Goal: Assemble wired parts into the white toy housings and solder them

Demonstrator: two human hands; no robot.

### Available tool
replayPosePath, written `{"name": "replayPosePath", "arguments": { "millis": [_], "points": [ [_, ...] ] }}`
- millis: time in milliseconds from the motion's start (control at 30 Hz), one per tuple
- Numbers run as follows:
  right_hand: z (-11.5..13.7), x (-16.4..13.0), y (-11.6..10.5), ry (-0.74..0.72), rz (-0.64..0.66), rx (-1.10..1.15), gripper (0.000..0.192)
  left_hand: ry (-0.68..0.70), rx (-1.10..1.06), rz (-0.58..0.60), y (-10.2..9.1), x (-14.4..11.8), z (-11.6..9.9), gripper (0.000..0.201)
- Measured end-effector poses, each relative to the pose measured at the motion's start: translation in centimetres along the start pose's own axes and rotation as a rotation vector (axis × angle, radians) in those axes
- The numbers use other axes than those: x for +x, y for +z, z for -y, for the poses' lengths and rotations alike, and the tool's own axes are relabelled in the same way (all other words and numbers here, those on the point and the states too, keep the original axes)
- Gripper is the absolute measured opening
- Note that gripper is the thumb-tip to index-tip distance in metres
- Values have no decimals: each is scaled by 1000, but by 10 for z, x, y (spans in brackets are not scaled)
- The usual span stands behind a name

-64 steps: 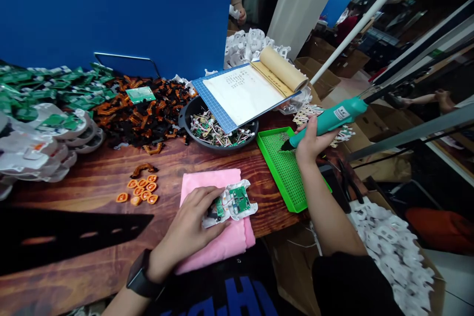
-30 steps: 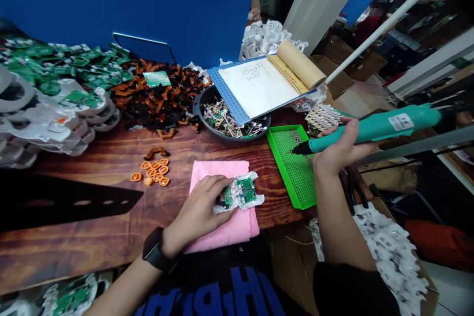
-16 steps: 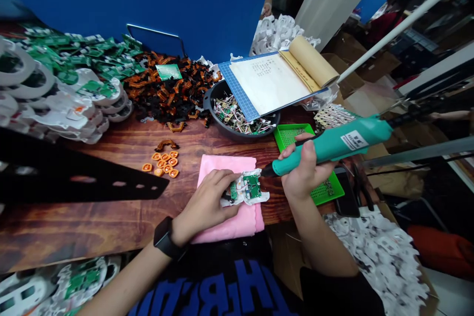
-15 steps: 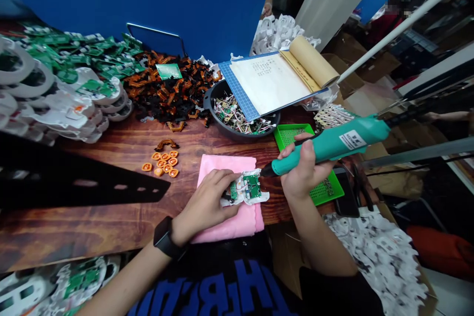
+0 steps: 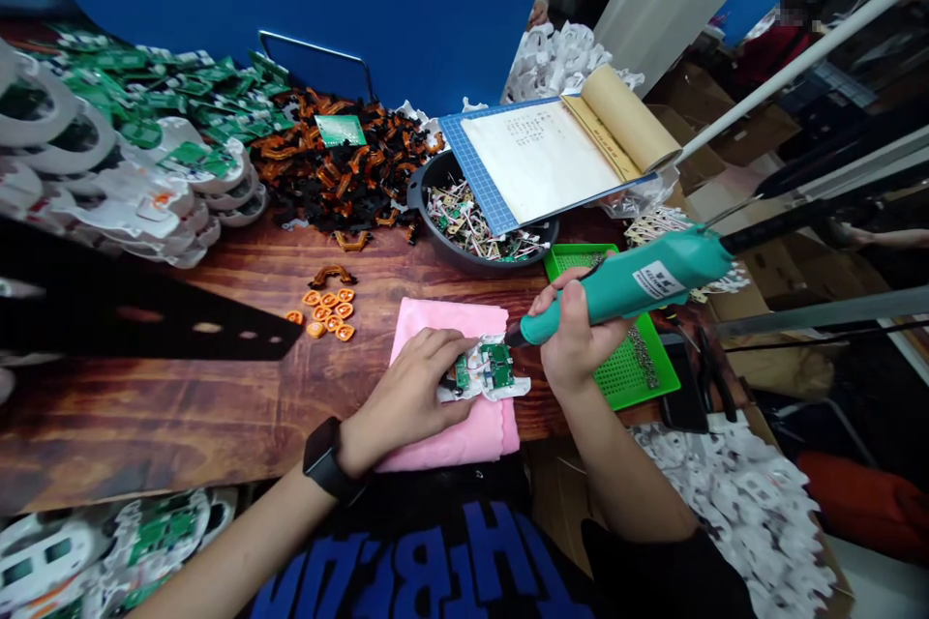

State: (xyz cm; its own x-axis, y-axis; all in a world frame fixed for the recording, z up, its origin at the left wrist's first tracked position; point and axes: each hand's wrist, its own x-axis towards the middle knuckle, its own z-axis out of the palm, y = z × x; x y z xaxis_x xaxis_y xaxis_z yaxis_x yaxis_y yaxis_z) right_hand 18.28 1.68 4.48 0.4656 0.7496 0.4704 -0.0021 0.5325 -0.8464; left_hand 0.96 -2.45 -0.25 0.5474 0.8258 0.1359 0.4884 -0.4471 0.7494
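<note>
A small white plastic part with a green circuit board (image 5: 488,370) lies on a folded pink cloth (image 5: 448,382) near the table's front edge. My left hand (image 5: 406,397) presses down on the part's left side, fingers spread over it. My right hand (image 5: 573,338) grips a teal electric screwdriver (image 5: 628,280), its dark tip touching or just above the board's right edge. A black watch sits on my left wrist.
A green perforated tray (image 5: 631,368) lies right of the cloth. Behind it stands a black bowl (image 5: 435,232) of wired boards under an open notebook (image 5: 552,155). Orange pieces (image 5: 326,309), black-orange parts (image 5: 334,174) and green boards (image 5: 145,97) fill the left. Another person's hand (image 5: 537,12) shows far back.
My right hand carried the screwdriver from over the green tray leftward and down until its tip reached the board. My left hand stayed on the part. The view shifted.
</note>
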Motion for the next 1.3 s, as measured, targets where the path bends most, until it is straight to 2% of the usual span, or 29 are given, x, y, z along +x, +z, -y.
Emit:
{"name": "replayPosePath", "arguments": {
  "millis": [200,300,333,400,467,533,633,733,933,1100,1300],
  "points": [
    [-3,-9,-3,-63,108,-39,32,-2,-7,-2,0,-1,-1,57],
    [3,-3,-4,-43,94,-73,36,-1,-12,-4,0,0,-1,56],
    [5,4,-6,-40,48,-78,35,0,-15,-5,-1,0,-1,56],
    [8,27,-14,-93,-127,-98,31,2,-17,-5,-1,0,-1,55],
    [5,58,-30,-230,-343,-151,27,3,-17,-6,-2,0,-1,53],
    [-4,88,-51,-324,-452,-222,32,7,-15,-9,-2,1,1,52],
    [-23,117,-81,-320,-458,-278,41,10,-11,-14,-1,2,3,51],
    [-41,123,-96,-305,-468,-328,44,9,-1,-15,0,2,5,52],
    [-56,120,-96,-287,-493,-465,58,12,20,-30,-1,1,4,53],
    [-58,119,-94,-257,-432,-457,58,14,28,-28,-1,1,4,53],
    [-58,116,-91,-270,-418,-406,59,18,33,-32,1,1,6,54]
  ]
}}
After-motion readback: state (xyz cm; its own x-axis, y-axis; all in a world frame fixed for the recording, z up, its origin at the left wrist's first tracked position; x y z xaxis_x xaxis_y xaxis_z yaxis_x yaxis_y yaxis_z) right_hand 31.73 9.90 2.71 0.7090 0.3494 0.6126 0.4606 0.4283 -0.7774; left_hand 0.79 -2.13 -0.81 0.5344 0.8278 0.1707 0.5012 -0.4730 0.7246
